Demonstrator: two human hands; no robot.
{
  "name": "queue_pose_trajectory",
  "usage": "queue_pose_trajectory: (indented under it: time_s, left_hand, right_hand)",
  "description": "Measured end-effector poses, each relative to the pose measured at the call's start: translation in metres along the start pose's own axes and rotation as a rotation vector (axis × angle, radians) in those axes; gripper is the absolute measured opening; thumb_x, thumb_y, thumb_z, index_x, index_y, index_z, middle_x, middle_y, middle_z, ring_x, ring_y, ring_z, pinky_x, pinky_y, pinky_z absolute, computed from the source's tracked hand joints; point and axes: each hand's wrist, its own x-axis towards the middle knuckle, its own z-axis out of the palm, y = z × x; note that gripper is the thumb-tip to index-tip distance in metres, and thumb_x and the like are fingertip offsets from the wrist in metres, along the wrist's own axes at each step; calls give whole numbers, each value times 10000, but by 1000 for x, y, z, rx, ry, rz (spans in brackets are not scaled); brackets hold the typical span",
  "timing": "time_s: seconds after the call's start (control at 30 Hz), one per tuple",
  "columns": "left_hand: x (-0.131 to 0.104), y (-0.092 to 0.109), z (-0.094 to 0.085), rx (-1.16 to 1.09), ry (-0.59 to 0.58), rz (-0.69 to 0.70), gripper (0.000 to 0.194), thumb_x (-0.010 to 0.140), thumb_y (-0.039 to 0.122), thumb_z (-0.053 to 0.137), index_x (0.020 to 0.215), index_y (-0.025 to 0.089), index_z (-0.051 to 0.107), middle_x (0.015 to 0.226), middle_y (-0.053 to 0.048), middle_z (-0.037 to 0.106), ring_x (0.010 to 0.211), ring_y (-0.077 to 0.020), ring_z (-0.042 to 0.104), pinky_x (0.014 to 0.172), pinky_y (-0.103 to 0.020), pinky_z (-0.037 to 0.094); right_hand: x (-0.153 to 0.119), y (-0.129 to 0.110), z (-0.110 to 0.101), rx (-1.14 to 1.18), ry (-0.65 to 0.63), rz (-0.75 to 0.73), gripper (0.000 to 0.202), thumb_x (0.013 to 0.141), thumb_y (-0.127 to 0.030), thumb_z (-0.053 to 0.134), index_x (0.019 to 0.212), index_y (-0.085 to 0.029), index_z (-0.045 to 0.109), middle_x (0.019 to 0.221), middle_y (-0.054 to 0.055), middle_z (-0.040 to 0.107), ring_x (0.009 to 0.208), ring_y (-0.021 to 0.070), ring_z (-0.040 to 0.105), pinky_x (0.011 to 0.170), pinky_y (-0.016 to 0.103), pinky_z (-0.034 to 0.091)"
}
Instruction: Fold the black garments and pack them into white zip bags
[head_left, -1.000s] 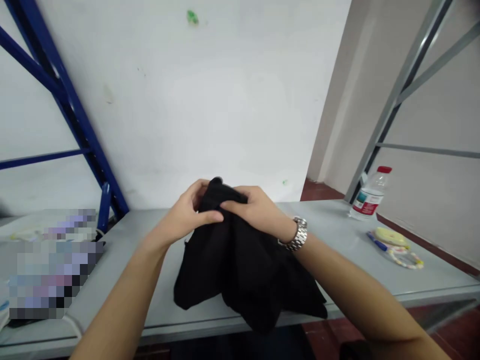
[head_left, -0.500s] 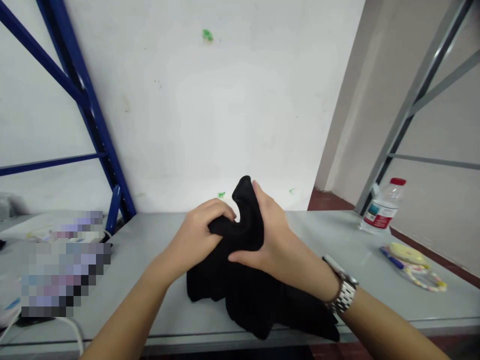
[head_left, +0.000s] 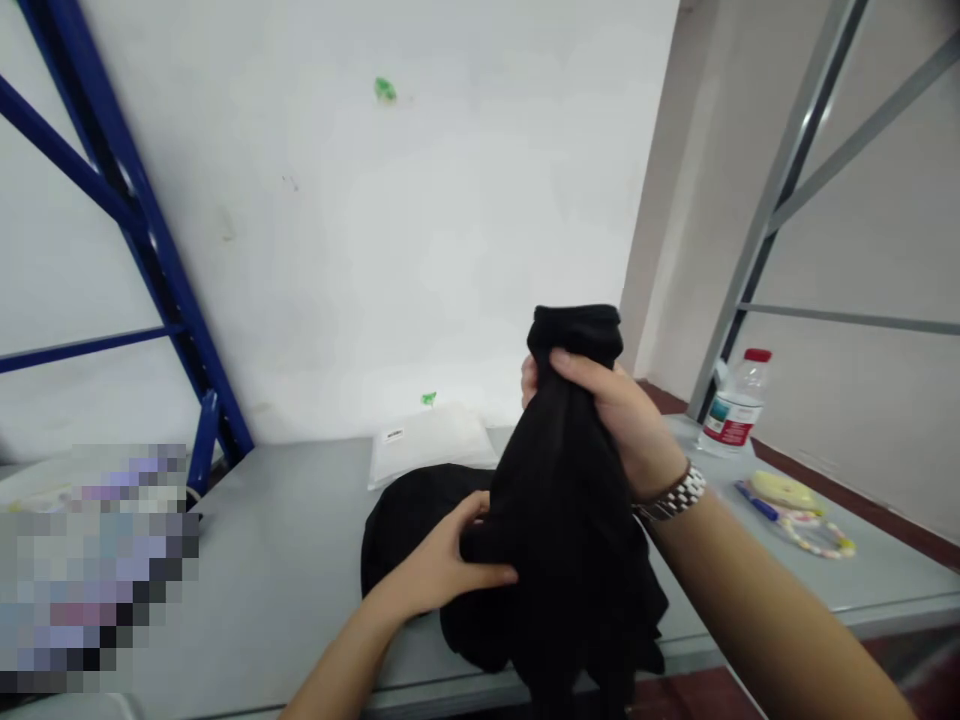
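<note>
A black cloth garment point(head_left: 562, 470) hangs from my right hand point(head_left: 626, 410), which is closed around it just below a bunched, band-like top end. Its lower folds drape over the table's front edge. Lower and to the left, my left hand point(head_left: 442, 560) grips a fold of the same cloth between thumb and fingers; some fingertips are hidden behind the fabric. More black cloth point(head_left: 412, 510) lies on the table behind my left hand; whether it is part of the same piece I cannot tell. A metal-band watch is on my right wrist.
A white packet with a small label point(head_left: 427, 440) lies against the wall on the grey table point(head_left: 247, 560). To the right are a red-capped bottle point(head_left: 735, 405), a yellow item point(head_left: 784, 490), a blue pen-like object and a bead bracelet point(head_left: 817, 540). Blurred items point(head_left: 90, 570) sit left.
My right hand has lifted one end of the black cloth up and right, so it hangs lengthwise. My left hand has moved lower on it. The white packet now shows behind.
</note>
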Motion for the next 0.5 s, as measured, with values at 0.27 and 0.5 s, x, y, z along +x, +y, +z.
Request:
queue_pose_trajectory:
  time_s: [0.27, 0.5]
  left_hand:
    - [-27, 26, -38, -128, 91, -99, 560, 575, 489, 771, 1002, 215, 532, 903, 5, 585, 863, -195, 556, 744, -283, 457]
    - [-58, 64, -70, 364, 298, -281, 304, 703, 486, 655, 821, 220, 567, 778, 12, 587, 750, -164, 548, 639, -234, 457]
  right_hand:
    - [-12, -19, -58, -241, 268, -213, 155, 626, -242, 780, 725, -188, 675, 711, -11, 669, 670, 143, 633, 622, 253, 526]
    - [-36, -4, -79, -327, 292, -99, 187, 648, -333, 765, 699, -187, 661, 662, -18, 629, 613, 124, 597, 531, 214, 490]
